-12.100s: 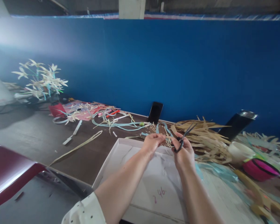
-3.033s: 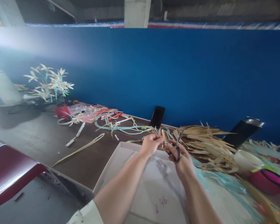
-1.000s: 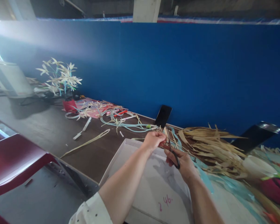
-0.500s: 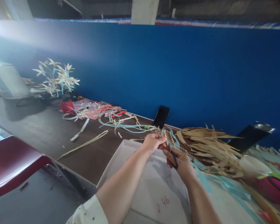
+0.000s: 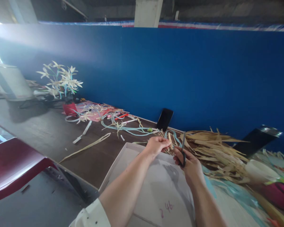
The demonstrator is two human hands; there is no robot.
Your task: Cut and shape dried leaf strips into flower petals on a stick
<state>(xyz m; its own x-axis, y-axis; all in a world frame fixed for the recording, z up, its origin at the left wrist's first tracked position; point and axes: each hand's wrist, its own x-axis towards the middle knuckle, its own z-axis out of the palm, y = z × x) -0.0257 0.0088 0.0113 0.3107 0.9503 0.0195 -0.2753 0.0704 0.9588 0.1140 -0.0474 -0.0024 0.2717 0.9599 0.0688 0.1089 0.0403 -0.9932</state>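
Observation:
Between the fingertips of my left hand (image 5: 157, 147) is a small pale piece of dried husk (image 5: 169, 140), pinched and pointing up. My right hand (image 5: 188, 161) is closed round the black handles of a pair of scissors (image 5: 183, 154), whose blades point upward, a little to the right of the husk piece and apart from it. Both hands hover over the far edge of a white box lid (image 5: 153, 186) with purple numbers written on it. Heaped to the right of my right hand are dried corn husks (image 5: 215, 148).
A black phone (image 5: 165, 119) leans against the blue partition (image 5: 191, 78). Light-blue cords (image 5: 125, 128) and husk scraps lie behind the lid. Husk flowers in a red pot (image 5: 70, 109) stand at left. A dark flask (image 5: 255, 140) and a white bowl (image 5: 261, 170) are at right.
My right hand has moved right with the scissors, taking the blades away from the husk piece and turning them more upright. My left hand keeps its pinch in nearly the same place.

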